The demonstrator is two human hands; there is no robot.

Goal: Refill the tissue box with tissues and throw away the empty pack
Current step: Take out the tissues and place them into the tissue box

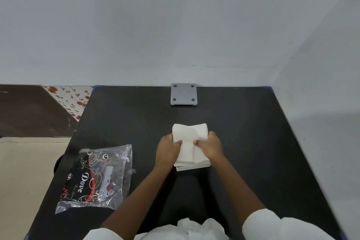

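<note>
While the left hand (168,147) and right hand (210,145) clasp the white folded tissue stack (190,138), press evenly into the white rectangular box (191,167) beneath.

The empty pack (95,178) reads "Dove"; its 2 round marks seemingly read "CP".

white tissues (190,143) on box (192,167), empty pack (95,178) left

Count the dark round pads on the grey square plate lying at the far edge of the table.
4, one at each corner of the grey square plate by the wall; none look hidden.
</note>
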